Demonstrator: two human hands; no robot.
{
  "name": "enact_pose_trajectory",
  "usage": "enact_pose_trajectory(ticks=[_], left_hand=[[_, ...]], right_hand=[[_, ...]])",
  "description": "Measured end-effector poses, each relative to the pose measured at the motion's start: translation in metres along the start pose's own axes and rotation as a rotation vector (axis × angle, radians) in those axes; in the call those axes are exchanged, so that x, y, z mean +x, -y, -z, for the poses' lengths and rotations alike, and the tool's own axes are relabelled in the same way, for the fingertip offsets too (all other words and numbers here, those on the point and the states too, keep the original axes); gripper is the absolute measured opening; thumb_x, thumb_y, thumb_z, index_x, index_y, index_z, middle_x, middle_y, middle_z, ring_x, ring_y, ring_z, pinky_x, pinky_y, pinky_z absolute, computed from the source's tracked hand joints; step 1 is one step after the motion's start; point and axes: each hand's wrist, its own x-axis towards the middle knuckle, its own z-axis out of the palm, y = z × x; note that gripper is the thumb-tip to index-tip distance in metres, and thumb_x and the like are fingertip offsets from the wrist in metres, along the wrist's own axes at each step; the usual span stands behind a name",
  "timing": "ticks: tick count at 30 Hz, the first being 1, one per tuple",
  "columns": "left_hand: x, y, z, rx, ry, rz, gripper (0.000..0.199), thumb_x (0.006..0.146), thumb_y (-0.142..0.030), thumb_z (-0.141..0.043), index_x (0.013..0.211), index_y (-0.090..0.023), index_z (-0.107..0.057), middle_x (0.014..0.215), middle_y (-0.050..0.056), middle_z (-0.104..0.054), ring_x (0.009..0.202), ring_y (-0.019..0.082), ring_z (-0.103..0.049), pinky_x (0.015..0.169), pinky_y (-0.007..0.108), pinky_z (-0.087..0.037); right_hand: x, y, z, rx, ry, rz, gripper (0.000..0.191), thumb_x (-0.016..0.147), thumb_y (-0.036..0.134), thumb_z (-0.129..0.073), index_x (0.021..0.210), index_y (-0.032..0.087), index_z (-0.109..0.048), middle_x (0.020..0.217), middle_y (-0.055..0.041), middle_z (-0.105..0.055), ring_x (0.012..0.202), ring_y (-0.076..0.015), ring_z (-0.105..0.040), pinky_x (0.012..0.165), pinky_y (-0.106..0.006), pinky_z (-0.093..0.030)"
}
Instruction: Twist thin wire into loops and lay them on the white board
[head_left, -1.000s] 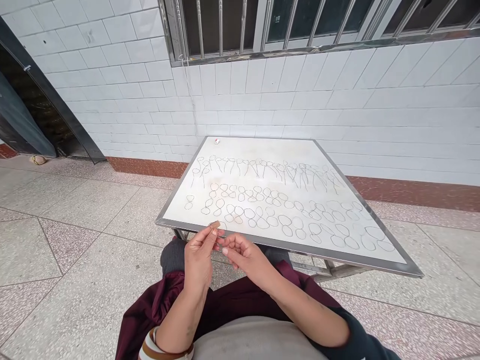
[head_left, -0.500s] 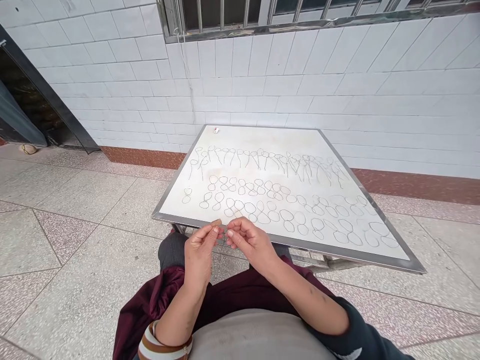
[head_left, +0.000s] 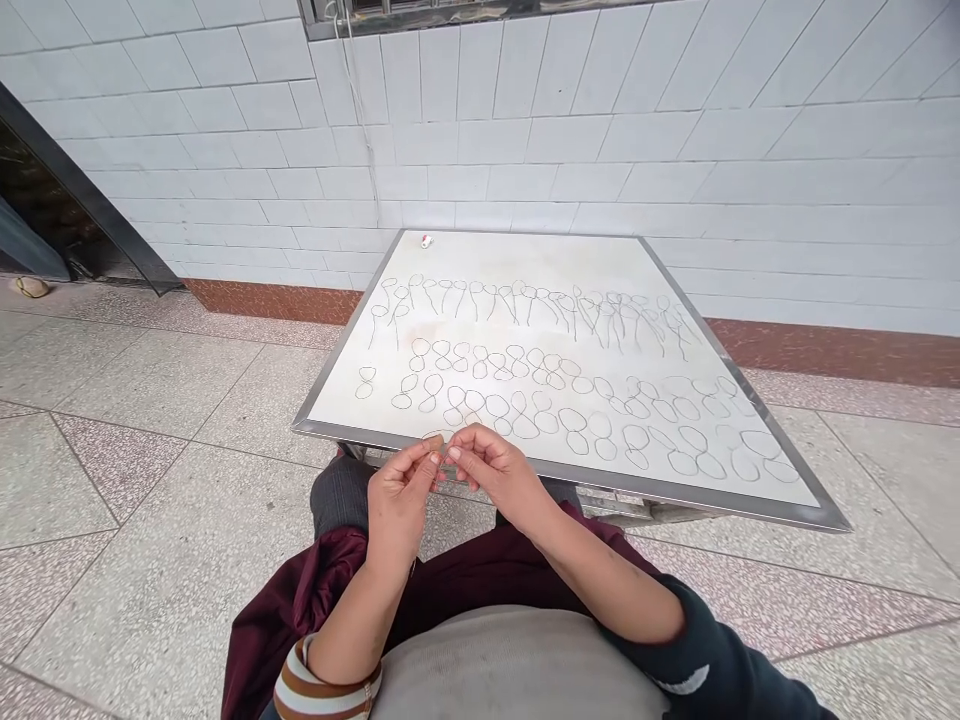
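Just off the near edge of the table (head_left: 480,250), my left hand (head_left: 401,500) and my right hand (head_left: 499,478) meet fingertip to fingertip. Both are closed in a pinch on a thin wire (head_left: 433,435), of which only a faint curve shows; the rest is hidden by my fingers. Beyond them on the white tabletop lie several thin wire figure-eights (head_left: 574,431) in rows. Farther back is a row of single wire loops with straight tails (head_left: 459,297). A lone wire figure-eight (head_left: 365,382) lies toward the left edge.
A small white-and-red object (head_left: 426,242) sits at the table's far left corner. Behind stands a white tiled wall (head_left: 525,140) with a hanging cord (head_left: 367,140). A dark doorway (head_left: 45,200) is at the left, above a speckled stone floor (head_left: 187,530).
My right fingertips have closed in on my left ones, so the small gap between them is gone. The view has tipped slightly downward. The wire pieces on the table lie as before.
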Motion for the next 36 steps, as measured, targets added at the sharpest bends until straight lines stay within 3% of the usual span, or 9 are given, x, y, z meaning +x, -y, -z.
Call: enact_pose_trajectory(ticks=[6, 17, 20, 23, 27, 31, 36], left_hand=[[-0.001, -0.004, -0.002, -0.011, 0.018, 0.039, 0.024, 0.073, -0.028, -0.075, 0.096, -0.021, -0.077, 0.091, 0.005, -0.074, 0.064, 0.011, -0.06, 0.062, 0.024, -0.049], [-0.002, -0.007, 0.002, -0.075, 0.068, 0.151, 0.033, 0.068, -0.028, -0.079, 0.099, -0.017, -0.077, 0.074, 0.003, -0.071, 0.063, 0.012, -0.059, 0.065, 0.027, -0.048], [-0.004, -0.009, 0.001, -0.074, 0.073, 0.12, 0.045, 0.069, -0.027, -0.078, 0.113, -0.019, -0.071, 0.067, -0.002, -0.065, 0.061, 0.011, -0.056, 0.066, 0.026, -0.046], [-0.005, -0.01, 0.001, -0.109, 0.123, 0.09, 0.068, 0.072, -0.025, -0.076, 0.136, -0.022, -0.053, 0.067, -0.003, -0.064, 0.062, 0.011, -0.055, 0.067, 0.026, -0.045], [-0.006, -0.01, 0.002, -0.168, 0.194, 0.092, 0.081, 0.075, -0.025, -0.074, 0.146, -0.022, -0.036, 0.068, -0.003, -0.065, 0.062, 0.011, -0.054, 0.067, 0.025, -0.044], [-0.009, -0.009, 0.002, -0.205, 0.217, 0.115, 0.08, 0.076, -0.024, -0.074, 0.146, -0.022, -0.036, 0.067, -0.004, -0.064, 0.062, 0.01, -0.054, 0.069, 0.025, -0.044], [-0.012, -0.012, -0.001, -0.192, 0.214, 0.104, 0.08, 0.074, -0.024, -0.075, 0.145, -0.023, -0.037, 0.067, -0.004, -0.064, 0.063, 0.01, -0.055, 0.07, 0.026, -0.045]], right_hand=[[0.003, -0.004, 0.001, -0.021, -0.023, 0.078, 0.018, 0.083, 0.04, -0.063, 0.081, 0.023, -0.058, 0.077, 0.0007, -0.061, 0.072, -0.0144, -0.056, 0.069, -0.03, -0.046], [0.002, -0.017, 0.0, -0.138, -0.093, 0.147, 0.014, 0.081, 0.038, -0.067, 0.08, 0.025, -0.061, 0.086, -0.0029, -0.055, 0.077, -0.0178, -0.054, 0.067, -0.033, -0.047], [0.002, -0.018, 0.0, -0.141, -0.103, 0.144, 0.015, 0.079, 0.039, -0.068, 0.082, 0.025, -0.062, 0.086, -0.0027, -0.055, 0.074, -0.017, -0.053, 0.066, -0.033, -0.046], [0.002, -0.014, 0.003, -0.068, -0.082, 0.092, 0.019, 0.08, 0.04, -0.067, 0.09, 0.025, -0.063, 0.082, -0.0004, -0.056, 0.068, -0.0136, -0.051, 0.062, -0.029, -0.043], [0.002, -0.005, 0.009, 0.123, 0.065, -0.052, 0.025, 0.082, 0.043, -0.065, 0.095, 0.022, -0.065, 0.08, 0.0009, -0.06, 0.062, -0.01, -0.05, 0.054, -0.024, -0.037], [0.002, -0.004, 0.012, 0.224, 0.146, -0.091, 0.023, 0.082, 0.041, -0.067, 0.092, 0.021, -0.066, 0.083, -0.0004, -0.064, 0.065, -0.0101, -0.053, 0.054, -0.023, -0.035], [-0.001, -0.01, 0.004, 0.292, 0.069, -0.072, 0.023, 0.081, 0.042, -0.068, 0.087, 0.02, -0.064, 0.074, 0.0018, -0.062, 0.058, -0.0087, -0.049, 0.052, -0.023, -0.032]])
